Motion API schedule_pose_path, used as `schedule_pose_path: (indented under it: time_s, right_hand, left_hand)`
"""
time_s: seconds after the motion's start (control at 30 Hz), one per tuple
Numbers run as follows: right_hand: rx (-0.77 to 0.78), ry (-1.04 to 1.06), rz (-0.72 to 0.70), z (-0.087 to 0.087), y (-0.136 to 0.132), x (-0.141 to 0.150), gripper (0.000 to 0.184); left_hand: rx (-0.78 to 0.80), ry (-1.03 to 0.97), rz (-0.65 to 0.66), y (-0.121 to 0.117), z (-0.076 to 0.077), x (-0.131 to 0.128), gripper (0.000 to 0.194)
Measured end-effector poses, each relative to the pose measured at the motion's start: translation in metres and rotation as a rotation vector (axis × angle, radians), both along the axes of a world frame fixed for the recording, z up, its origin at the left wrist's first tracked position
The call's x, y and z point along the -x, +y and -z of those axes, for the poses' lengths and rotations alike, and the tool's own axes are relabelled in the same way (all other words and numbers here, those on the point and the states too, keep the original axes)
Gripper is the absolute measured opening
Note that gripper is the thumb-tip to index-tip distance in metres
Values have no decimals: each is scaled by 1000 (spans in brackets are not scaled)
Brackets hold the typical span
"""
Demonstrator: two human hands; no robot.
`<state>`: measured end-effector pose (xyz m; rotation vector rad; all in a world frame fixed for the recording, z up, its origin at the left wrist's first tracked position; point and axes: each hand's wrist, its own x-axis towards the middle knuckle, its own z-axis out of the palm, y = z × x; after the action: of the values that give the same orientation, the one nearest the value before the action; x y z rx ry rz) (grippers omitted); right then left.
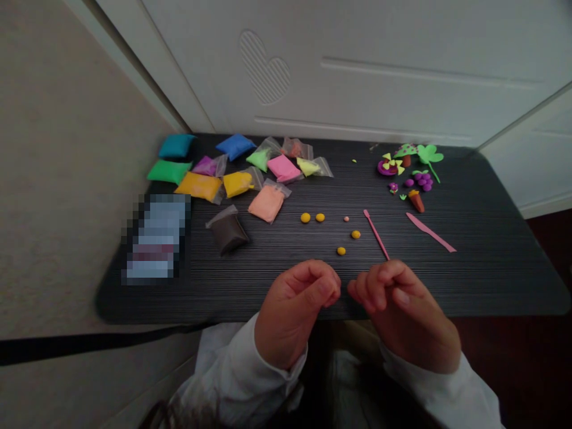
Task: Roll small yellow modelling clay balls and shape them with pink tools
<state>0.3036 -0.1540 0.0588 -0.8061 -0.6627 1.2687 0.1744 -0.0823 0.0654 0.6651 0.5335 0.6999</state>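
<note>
Yellow balls (305,218), four, shaped, on the table (496,274) beyond our tightly curled left hand (292,313), its contents impossible to tell, and half-open right hand (413,325), nothing visible in it; purple grape cluster (423,180), formed; what remains, we cannot tell.

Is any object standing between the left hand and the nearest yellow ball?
Nothing visible stands between the left hand and that yellow ball. The pink stick lies farther right, its lower end by the right hand.

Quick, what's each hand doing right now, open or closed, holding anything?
Left hand: closed, thumb against curled fingers; can't tell if anything is inside.
Right hand: loosely curled, partly open, nothing visible in it.
</note>
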Motion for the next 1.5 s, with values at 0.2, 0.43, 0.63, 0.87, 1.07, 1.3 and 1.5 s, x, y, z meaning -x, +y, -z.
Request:
schedule_pose_path:
  time_s: [0.2,0.43,0.63,0.87,1.07,1.3,1.5]
  right_hand:
    - [7,-74,22,2,-1,1,11]
    - [-19,-487,179,-5,-6,2,16]
    - [-128,-782,229,-14,-4,5,26]
    - [-301,-1222,264,-19,4,4,41]
    - [-316,-1341,327,-13,5,-1,46]
    - [-315,-1417,366,-6,3,-3,46]
    - [-300,-1363,421,-1,5,-1,42]
  left_hand:
    - [27,3,3,-1,-1,1,12]
    - [49,22,41,-3,-2,4,6]
    - [68,20,36,-3,0,3,10]
    - [36,25,27,-4,6,2,5]
    - [-5,102,-3,-3,8,0,2]
    - [-55,181,-15,-3,7,-1,7]
    - [38,168,-25,-6,3,-4,15]
